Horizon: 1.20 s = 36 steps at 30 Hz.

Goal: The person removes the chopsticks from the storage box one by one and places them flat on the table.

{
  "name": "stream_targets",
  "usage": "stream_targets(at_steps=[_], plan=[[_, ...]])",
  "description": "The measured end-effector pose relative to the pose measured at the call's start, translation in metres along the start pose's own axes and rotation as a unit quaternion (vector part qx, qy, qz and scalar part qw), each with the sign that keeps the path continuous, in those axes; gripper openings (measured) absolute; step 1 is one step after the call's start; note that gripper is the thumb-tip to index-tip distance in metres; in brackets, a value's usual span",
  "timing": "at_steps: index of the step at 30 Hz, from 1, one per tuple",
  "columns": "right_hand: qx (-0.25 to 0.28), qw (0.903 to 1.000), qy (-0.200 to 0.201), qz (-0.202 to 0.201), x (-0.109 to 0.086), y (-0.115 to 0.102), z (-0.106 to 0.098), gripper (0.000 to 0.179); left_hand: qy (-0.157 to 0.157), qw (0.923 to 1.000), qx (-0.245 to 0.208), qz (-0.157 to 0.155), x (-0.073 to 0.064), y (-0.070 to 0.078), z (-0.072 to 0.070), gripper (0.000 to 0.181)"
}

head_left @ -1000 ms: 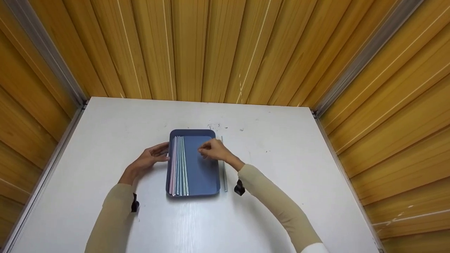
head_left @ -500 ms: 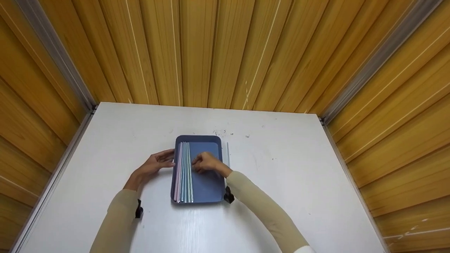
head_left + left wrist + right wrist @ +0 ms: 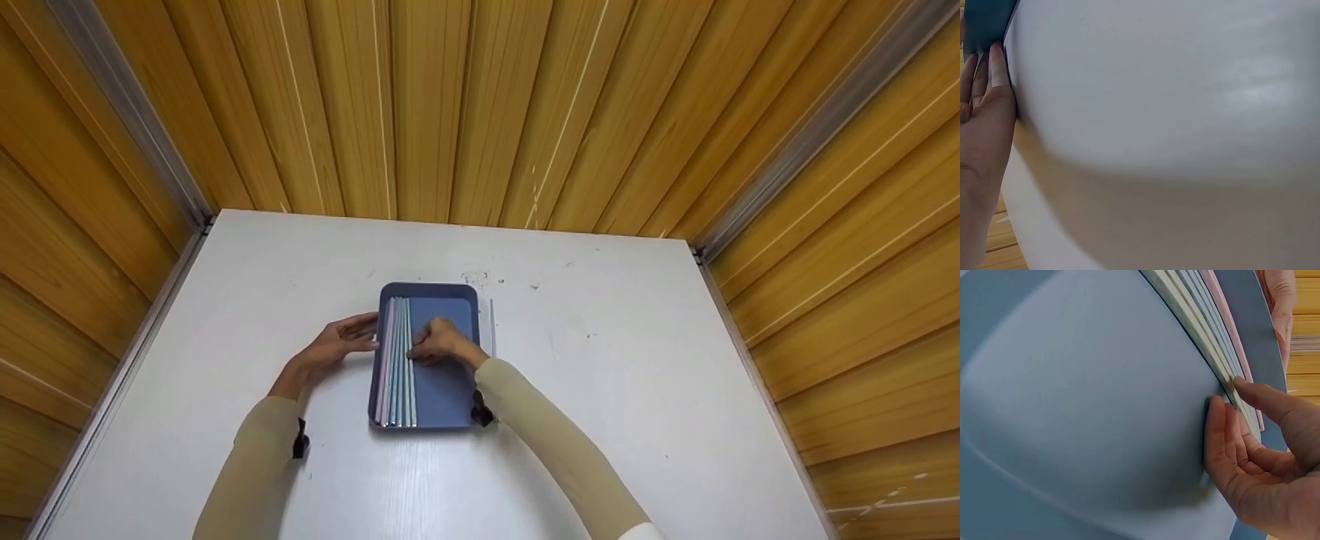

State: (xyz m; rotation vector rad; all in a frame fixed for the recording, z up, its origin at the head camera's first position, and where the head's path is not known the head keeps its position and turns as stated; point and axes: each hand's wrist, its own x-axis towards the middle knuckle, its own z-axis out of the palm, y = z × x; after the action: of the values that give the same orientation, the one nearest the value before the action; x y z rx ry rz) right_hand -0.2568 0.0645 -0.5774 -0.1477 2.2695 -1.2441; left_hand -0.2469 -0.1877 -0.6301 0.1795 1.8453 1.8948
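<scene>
A row of long thin pastel sticks (image 3: 398,375), pink, blue and pale green, lies lengthwise along the left side of a blue tray (image 3: 446,405). My right hand (image 3: 441,341) reaches over the tray's right rim and pinches the outermost pale green stick (image 3: 1185,318) partway along, thumb on top and curled fingers at its side. Straight fingers of my left hand (image 3: 330,349) rest against the tray's left outer wall, thumb near the rim; in the left wrist view, the left hand (image 3: 985,124) touches the blue wall.
A single pale stick (image 3: 492,322) lies on the white table (image 3: 615,390) just right of the tray, partly covered by my right forearm. Yellow wood-look panels (image 3: 420,112) stand behind and at both sides.
My right hand has moved left, from above the tray's right half, down to the sticks, and its thumb now meets the green one. The left hand keeps its place at the tray.
</scene>
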Motion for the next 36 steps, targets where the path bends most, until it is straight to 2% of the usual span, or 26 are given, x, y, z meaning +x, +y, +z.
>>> stream_targets(at_steps=[8, 12, 18, 25, 29, 32, 36], plan=[[-0.012, 0.9997, 0.018, -0.009, 0.0, 0.002, 0.003, 0.015, 0.009, 0.9999, 0.004, -0.008, -0.002, 0.001, 0.001, 0.076], [-0.039, 0.9983, 0.031, -0.029, 0.0, 0.004, 0.006, 0.01, 0.006, 0.9999, 0.005, -0.006, -0.002, 0.002, 0.0, 0.076], [-0.115, 0.9899, 0.044, -0.071, 0.0, 0.005, 0.009, 0.03, -0.002, 0.9999, -0.003, 0.011, -0.001, 0.0, 0.0, 0.075], [-0.155, 0.9819, 0.062, -0.09, -0.005, 0.007, 0.01, 0.031, 0.001, 1.0, -0.002, 0.0, -0.003, 0.0, 0.0, 0.075], [-0.174, 0.9764, 0.068, -0.108, -0.009, 0.008, 0.006, 0.04, 0.002, 1.0, -0.005, -0.001, -0.003, 0.001, 0.002, 0.076], [-0.178, 0.9742, 0.078, -0.115, -0.012, 0.011, 0.003, 0.032, 0.002, 0.9999, -0.011, -0.003, -0.002, 0.001, 0.002, 0.076], [-0.185, 0.9715, 0.088, -0.12, -0.017, 0.014, -0.002, 0.002, 0.005, 0.9999, -0.01, -0.004, -0.001, 0.0, 0.0, 0.076]])
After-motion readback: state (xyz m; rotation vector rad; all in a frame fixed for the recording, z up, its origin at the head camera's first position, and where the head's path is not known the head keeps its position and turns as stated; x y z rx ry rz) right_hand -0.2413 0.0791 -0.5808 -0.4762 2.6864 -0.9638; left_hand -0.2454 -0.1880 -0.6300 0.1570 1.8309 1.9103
